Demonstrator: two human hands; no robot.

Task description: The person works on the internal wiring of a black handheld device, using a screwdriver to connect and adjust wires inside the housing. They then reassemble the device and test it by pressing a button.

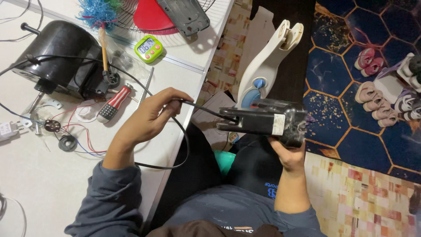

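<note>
Black cable: thin black power cord [186, 131] pinched in left hand [151, 116] fingers (above white desk [52, 184]).
Housing: black plastic box-shaped part [263, 120], long axis level, right hand [289, 153] fingers wrapped beneath, cord entering its left end.

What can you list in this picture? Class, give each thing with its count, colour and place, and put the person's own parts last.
Motor housing: one, black, far left of the white table.
Screwdriver: one, red and white striped handle, beside the motor.
Timer: one, green, upper table.
Fan blade: one, red, top edge, on a wire grille.
Duster: one, blue tufts, wooden stick, top left.
Stand piece: one, white and blue, centre, off the table.
Small shoes: several, pink and beige, right, on the floor.
Cable: one, black, pinched by the left hand.
Black part: one, held from below by the right hand.
</note>
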